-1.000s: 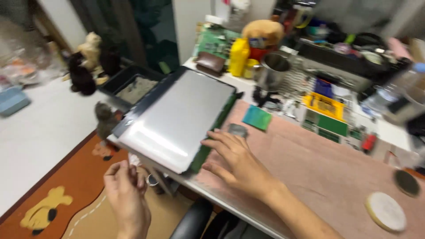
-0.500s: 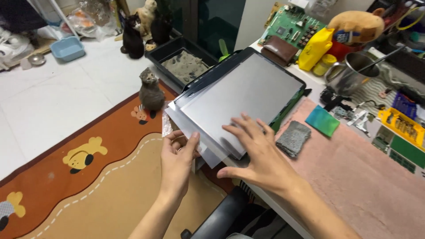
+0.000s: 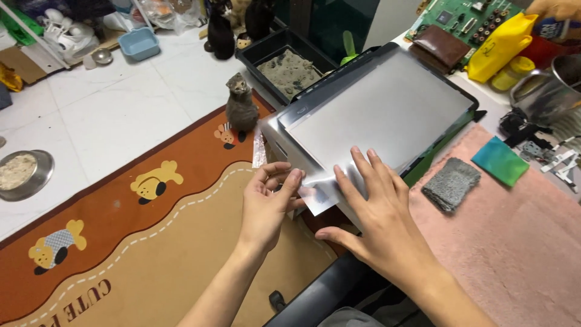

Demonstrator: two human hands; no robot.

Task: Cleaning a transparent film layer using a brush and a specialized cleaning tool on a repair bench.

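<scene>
— What are your hands doing?
— Your right hand [image 3: 378, 221] now lies flat and open on the grey laptop [image 3: 375, 115], at the tabletop [image 3: 514, 242] edge. Your left hand [image 3: 266, 206] has come up and pinches the clear film [image 3: 315, 197] at its corner

— And the kitten [image 3: 241, 109]?
— It sits on the rug [image 3: 121, 242]

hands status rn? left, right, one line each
Left hand: fingers pinching the corner of the clear film.
Right hand: open, flat, pressing the film on the grey panel.

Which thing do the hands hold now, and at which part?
The left hand pinches the near corner of the clear film on the laptop lid; the right hand only presses flat there.
</scene>
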